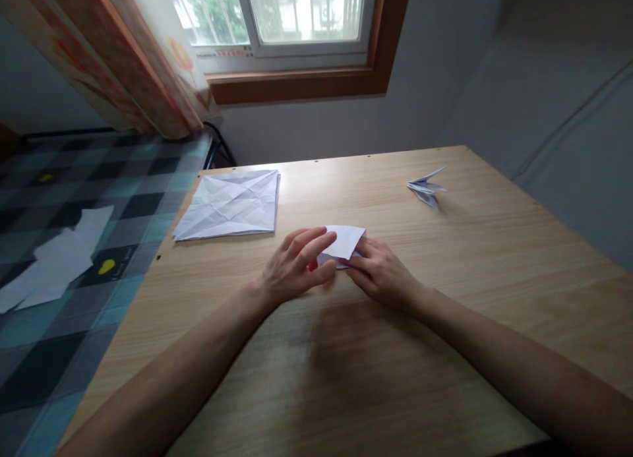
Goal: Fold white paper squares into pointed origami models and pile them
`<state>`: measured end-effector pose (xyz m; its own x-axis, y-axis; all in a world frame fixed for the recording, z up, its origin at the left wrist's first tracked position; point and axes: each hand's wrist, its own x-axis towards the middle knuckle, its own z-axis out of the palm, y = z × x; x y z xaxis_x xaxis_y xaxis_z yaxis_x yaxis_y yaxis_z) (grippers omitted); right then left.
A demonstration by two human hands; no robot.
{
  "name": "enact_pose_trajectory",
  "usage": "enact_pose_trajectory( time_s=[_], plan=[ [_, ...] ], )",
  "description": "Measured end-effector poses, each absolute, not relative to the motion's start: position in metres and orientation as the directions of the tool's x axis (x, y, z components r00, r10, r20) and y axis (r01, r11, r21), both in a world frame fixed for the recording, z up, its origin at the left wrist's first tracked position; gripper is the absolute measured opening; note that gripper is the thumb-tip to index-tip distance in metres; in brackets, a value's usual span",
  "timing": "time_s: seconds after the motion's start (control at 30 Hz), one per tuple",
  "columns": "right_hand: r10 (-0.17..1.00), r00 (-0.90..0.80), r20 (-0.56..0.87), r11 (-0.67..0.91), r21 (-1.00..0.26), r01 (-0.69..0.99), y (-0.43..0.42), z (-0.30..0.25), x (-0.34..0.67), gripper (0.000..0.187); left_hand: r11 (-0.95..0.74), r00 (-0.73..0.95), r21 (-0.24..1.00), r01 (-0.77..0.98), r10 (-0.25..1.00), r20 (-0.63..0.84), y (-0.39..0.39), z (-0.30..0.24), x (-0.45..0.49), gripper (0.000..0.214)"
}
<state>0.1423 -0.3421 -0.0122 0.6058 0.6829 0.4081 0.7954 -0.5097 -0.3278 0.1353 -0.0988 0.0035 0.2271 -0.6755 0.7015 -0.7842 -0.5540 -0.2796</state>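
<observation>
A small piece of folded white paper (344,241) lies on the wooden table between my hands, with one flap lifted over the lower layer. My left hand (299,262) is at its left side, fingers apart and curved over the paper's edge; the fingertips are slightly blurred, and whether they touch it is unclear. At the paper's right edge, my right hand (380,269) grips it, some fingers tucked behind or under the flap and the thumb near the lower edge. Part of the paper is hidden by the fingers.
A stack of creased white paper sheets (232,203) lies at the table's back left. A folded paper piece with pointed flaps (426,188) sits at the back right. Loose paper scraps (62,259) rest on the checked cloth (49,371) to the left. Behind the wooden table (395,378) is a window (306,15).
</observation>
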Motion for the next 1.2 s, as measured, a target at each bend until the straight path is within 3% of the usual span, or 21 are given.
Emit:
enact_pose_trajectory(
  time_s=[0.13, 0.27, 0.47, 0.7, 0.87, 1.0, 1.2],
  plan=[
    [0.668, 0.614, 0.422, -0.478, -0.39, 0.787, -0.344, -0.013, 0.144, 0.026, -0.52, 0.227, -0.296, -0.801, -0.722, 0.653, -0.099, 0.004, 0.135, 0.018],
    [0.687, 0.605, 0.403, -0.413, -0.468, 0.781, -0.348, -0.016, 0.147, 0.032, -0.536, 0.334, -0.285, -0.795, -0.778, 0.532, -0.102, 0.009, 0.133, 0.024],
    [0.724, 0.584, 0.368, -0.396, -0.471, 0.788, -0.355, -0.013, 0.151, 0.035, -0.617, 0.447, -0.336, -0.711, -0.766, 0.461, -0.106, 0.017, 0.131, 0.009],
    [0.761, 0.56, 0.327, -0.346, -0.525, 0.777, -0.356, -0.004, 0.15, 0.028, -0.539, 0.268, -0.43, -0.724, -0.795, 0.545, -0.107, 0.011, 0.129, 0.013],
    [0.737, 0.56, 0.379, -0.281, -0.581, 0.764, -0.353, -0.005, 0.146, 0.017, -0.487, 0.225, -0.339, -0.805, -0.78, 0.584, -0.114, 0.007, 0.124, 0.009],
    [0.723, 0.545, 0.424, -0.286, -0.536, 0.795, -0.35, -0.006, 0.146, 0.015, -0.499, 0.287, -0.247, -0.831, -0.764, 0.578, -0.121, 0.004, 0.126, 0.009],
    [0.678, 0.61, 0.41, -0.354, -0.545, 0.76, -0.349, -0.012, 0.145, 0.02, -0.564, 0.37, -0.173, -0.807, -0.712, 0.596, -0.12, 0.001, 0.129, 0.042]
  ],
)
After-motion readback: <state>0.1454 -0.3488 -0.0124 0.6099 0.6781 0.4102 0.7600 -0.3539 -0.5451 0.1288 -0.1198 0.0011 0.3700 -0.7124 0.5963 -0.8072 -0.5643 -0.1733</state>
